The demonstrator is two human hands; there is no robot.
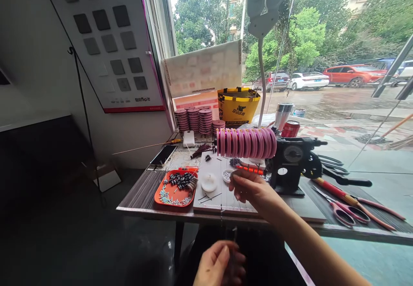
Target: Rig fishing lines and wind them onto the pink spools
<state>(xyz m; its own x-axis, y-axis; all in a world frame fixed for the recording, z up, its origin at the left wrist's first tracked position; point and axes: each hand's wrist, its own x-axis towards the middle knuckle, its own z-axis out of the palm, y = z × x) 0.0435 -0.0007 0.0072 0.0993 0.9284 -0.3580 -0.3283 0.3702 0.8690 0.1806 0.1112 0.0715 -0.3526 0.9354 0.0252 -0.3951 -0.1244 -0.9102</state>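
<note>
My right hand [247,187] is raised over the front of the white board [209,204], its fingers pinched beside a small white dish of beads [227,175]; what they hold is too small to make out. Lower, in front of the table edge, my left hand [219,262] has its fingers curled together, partly blurred, with a thin dark piece [235,233] just above them. Thin lines run down from the row of pink spools [247,143], which is mounted on a black hand-cranked winder [290,161].
An orange tray [158,198] of black and small metallic pieces lies left of the board, near a phone [163,155]. Scissors [343,213] and pliers [376,215] lie at the right. Stacked pink spools [193,120] and a yellow bag [238,107] stand behind.
</note>
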